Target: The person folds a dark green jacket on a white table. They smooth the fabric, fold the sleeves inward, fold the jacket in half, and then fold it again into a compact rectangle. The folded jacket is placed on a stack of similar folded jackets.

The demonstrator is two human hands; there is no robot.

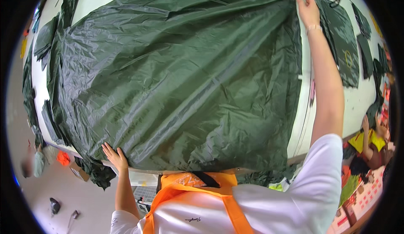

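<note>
Left hand (117,157) is open and flat on the near left part of a big, crinkled, shiny dark green fabric sheet (181,78), right hand (309,11) is well apart at its far right corner, can't tell if it's pinching. Sheet's spread over a white table (353,107), dark green fabric pieces (340,36) to the right

White short-sleeved shirt (286,204), dark chest lettering (193,219); orange apron (181,181); right wristband (314,27), perhaps bracelet.

Left fingers (111,152) lie flat, right arm (327,78) outstretched.
</note>
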